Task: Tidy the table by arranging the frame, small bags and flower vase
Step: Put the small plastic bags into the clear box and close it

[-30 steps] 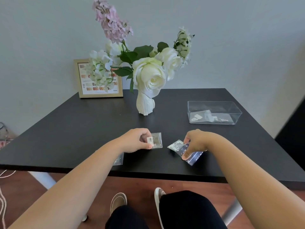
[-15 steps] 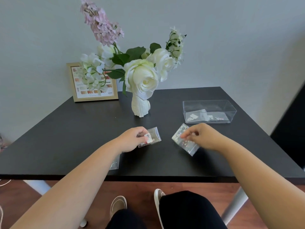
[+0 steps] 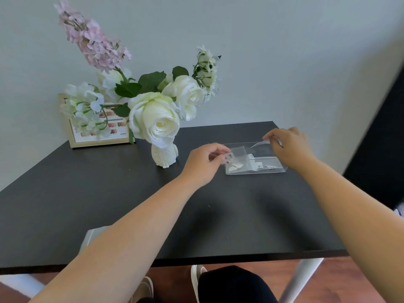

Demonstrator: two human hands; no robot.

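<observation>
Head view: both hands, left hand point(image 3: 204, 164) & right hand point(image 3: 288, 147), each pinch a small bag point(image 3: 237, 153) over clear tray point(image 3: 255, 169); bags prob. light, floppy, slippery — grip by edge.

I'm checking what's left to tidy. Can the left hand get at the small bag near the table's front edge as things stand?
Probably yes, but not yet: the left hand holds a small bag at the clear box. The other bag lies beneath its forearm, nothing covering it.
</observation>
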